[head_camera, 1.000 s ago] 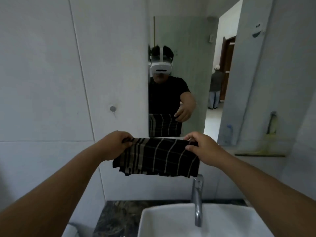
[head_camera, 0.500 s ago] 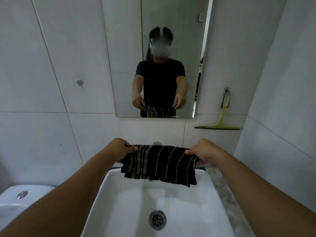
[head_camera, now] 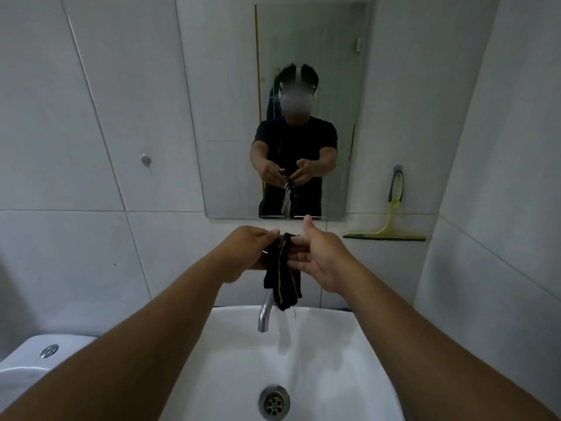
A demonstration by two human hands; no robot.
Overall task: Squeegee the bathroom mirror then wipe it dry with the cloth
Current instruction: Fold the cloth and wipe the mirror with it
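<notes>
A dark plaid cloth (head_camera: 283,279) hangs folded in a narrow strip over the tap. My left hand (head_camera: 247,252) pinches its top edge. To the right of it my right hand (head_camera: 318,258) has spread fingers, thumb up, the fingertips touching the cloth's side without gripping it. The mirror (head_camera: 318,71) is on the tiled wall above, reflecting a person and both hands. A yellow-green squeegee (head_camera: 390,221) hangs from a wall hook to the right of the mirror.
A white sink (head_camera: 318,360) with a chrome tap (head_camera: 264,314) and a drain (head_camera: 273,402) lies below my hands. A white toilet cistern (head_camera: 39,354) with a flush button stands at the lower left. Tiled walls close in on both sides.
The cloth was stretched wide between both hands; now it hangs folded narrow from my left hand, and my right hand has let go and opened. The view has tilted up a little.
</notes>
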